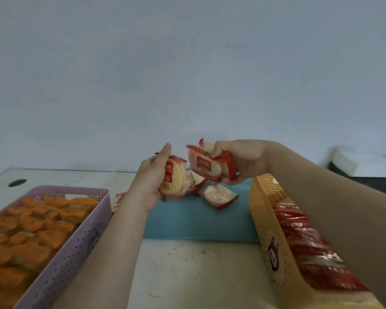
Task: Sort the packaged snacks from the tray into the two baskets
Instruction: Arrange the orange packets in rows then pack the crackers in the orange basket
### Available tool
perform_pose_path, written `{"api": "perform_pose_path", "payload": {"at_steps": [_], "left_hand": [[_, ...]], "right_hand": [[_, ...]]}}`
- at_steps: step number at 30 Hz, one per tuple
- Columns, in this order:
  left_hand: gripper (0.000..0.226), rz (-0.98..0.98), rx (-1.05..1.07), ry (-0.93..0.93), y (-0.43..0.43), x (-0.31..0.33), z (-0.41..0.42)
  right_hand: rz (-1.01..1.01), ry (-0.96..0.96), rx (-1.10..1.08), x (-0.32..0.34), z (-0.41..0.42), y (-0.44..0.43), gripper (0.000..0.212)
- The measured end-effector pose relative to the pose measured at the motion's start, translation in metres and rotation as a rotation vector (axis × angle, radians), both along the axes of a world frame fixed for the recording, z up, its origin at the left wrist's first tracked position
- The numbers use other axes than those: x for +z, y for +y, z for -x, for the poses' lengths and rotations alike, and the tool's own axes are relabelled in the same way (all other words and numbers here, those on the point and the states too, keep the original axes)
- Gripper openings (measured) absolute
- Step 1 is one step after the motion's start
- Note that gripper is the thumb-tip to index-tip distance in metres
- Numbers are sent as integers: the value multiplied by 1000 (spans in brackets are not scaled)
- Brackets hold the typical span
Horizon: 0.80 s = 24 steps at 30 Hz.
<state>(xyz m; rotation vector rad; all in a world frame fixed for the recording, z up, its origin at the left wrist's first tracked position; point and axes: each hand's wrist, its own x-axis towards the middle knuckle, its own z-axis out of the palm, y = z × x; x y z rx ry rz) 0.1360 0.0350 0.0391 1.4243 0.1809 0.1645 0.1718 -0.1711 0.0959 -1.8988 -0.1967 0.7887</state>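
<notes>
Pale, scuffed worktop (187,264) under a plain grey wall (187,63). Two perforated plastic baskets: the lilac basket (76,241) at lower left holds orange packets (31,230), and the amber basket (263,219) at lower right holds red packets (303,237). Above the teal tray (198,221) at centre, the left hand (152,175) grips one glossy snack packet (176,179) and the right hand (241,161) grips another packet (207,163).

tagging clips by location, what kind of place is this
Likely a plain workroom sorting bench, not a shop: scuffed white table against a bare wall, a purple basket and an orange basket filled with packaged snacks.

Lilac basket (76,230), teal tray (198,219)
</notes>
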Motion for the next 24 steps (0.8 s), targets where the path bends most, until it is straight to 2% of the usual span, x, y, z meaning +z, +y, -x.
{"api": "perform_pose_path", "payload": {"at_steps": [4,6,7,10,14,18,21,24], "left_hand": [[54,213,-339,-157,-20,25,15],[51,253,-516,-208,-30,32,23],[45,228,-531,-226,-36,33,24],[31,54,-369,-250,-56,39,28],[24,-161,-292,-323,-82,47,30],[28,-323,-221,-401,-106,58,33],[29,-263,-121,-402,-122,59,28],[35,-90,-123,-366,-130,54,26]], "right_hand": [[-313,94,-8,3,20,-17,28],[-446,99,-5,3,28,-28,34],[-487,85,-6,3,31,-33,35],[-526,27,-91,5,40,-49,35],[-429,-119,-205,12,56,-80,17],[-158,-442,-294,12,67,-116,23],[-1,-594,-433,0,67,-137,24],[-9,-565,-443,-11,63,-132,29]]}}
